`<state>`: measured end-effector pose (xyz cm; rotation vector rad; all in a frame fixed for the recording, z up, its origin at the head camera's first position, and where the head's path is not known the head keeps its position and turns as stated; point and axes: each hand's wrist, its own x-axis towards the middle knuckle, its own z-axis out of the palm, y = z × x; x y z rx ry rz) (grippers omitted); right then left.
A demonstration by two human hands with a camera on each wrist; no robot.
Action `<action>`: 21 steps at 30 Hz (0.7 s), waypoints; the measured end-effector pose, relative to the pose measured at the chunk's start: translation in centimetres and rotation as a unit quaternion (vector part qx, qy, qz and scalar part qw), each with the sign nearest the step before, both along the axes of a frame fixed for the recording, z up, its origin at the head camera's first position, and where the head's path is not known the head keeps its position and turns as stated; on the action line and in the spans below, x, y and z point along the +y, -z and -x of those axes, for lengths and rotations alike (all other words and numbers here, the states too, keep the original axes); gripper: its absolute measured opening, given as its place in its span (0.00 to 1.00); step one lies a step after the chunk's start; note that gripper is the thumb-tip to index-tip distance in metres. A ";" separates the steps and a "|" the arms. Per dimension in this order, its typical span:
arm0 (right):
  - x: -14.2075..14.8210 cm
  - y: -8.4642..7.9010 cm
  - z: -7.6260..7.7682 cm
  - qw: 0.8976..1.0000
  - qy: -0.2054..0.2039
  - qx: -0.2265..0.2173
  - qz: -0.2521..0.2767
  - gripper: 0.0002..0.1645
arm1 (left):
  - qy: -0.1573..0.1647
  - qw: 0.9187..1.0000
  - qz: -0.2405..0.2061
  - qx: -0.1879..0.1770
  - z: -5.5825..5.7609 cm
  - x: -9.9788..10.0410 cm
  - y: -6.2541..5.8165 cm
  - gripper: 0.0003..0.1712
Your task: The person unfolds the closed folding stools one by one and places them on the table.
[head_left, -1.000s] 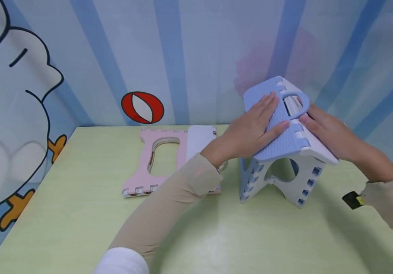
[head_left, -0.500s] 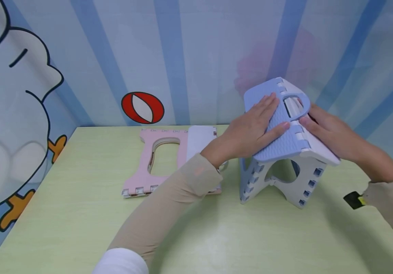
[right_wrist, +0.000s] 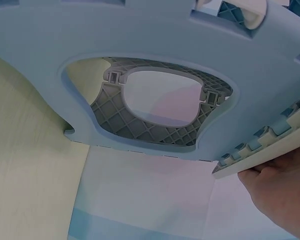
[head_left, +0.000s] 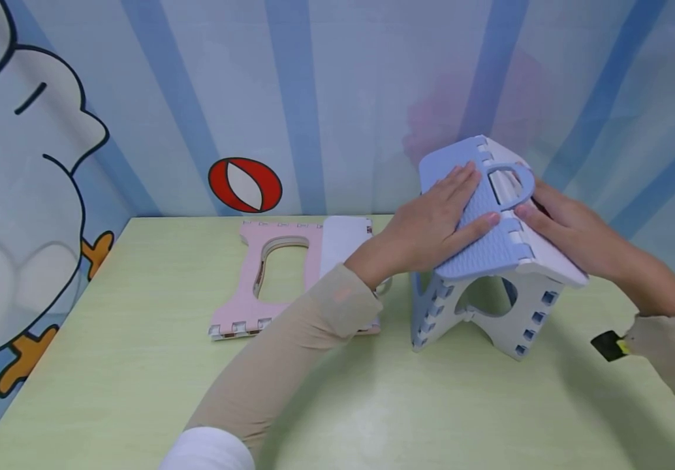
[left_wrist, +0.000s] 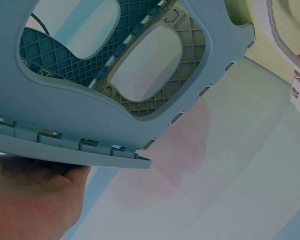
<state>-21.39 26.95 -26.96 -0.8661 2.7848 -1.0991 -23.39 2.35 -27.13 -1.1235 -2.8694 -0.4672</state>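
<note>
A blue-and-white folding step stool stands partly unfolded at the right of the table, its top bent like a roof. My left hand lies flat on the blue half of the top, fingers straight. On the white half rests my right hand, its thumb near the blue carrying handle; its other fingers are partly hidden behind the ridge. From below, the left wrist view shows the stool's blue side and my left hand against the top panel. In the right wrist view my right hand touches the white panel.
A pink-and-white folding stool lies folded flat on the pale green table, partly behind my left sleeve. A striped cartoon backdrop rises along the table's far edge. A small black tag shows by my right cuff.
The stool's white top half has lowered slightly to the right, and the white leg side has shifted slightly outward. My right hand has moved down with it; my left hand stays nearly in place.
</note>
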 end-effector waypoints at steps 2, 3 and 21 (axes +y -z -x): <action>0.0 0.0 0.0 1.000 -0.001 0.001 0.001 0.37 | 0.000 1.000 0.001 0.002 0.0 0.0 0.0 0.44; 0.0 0.0 0.0 1.000 -0.002 0.002 0.002 0.37 | 0.000 1.000 0.002 0.003 0.0 0.0 0.0 0.44; 0.2 0.0 0.2 1.000 0.015 -0.009 -0.012 0.40 | -0.006 1.000 0.009 0.006 0.1 0.2 0.1 0.44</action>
